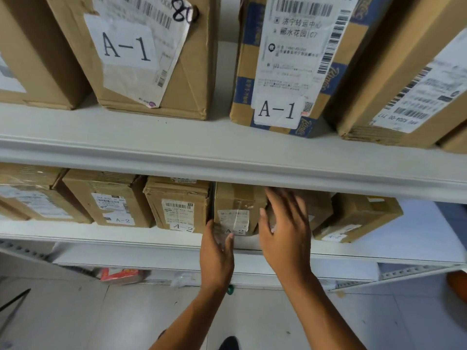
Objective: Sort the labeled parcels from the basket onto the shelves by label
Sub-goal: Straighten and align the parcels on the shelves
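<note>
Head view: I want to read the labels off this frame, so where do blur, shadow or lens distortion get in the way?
Head view: the upper A-1 labels are sharp; the right hand is motion-blurred, the left hand slightly; the A-2 label between them is faint behind glossy tape; the lower shelf lies in shadow under the upper shelf; wide-angle bending tilts the edge boxes.

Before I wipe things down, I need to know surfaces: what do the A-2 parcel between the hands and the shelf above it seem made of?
The A-2 parcel looks like brown corrugated cardboard, matte and creased, with a paper label under glossy tape. The shelf looks like painted metal, smooth pale grey with a folded lip, though coated board is possible.
</note>
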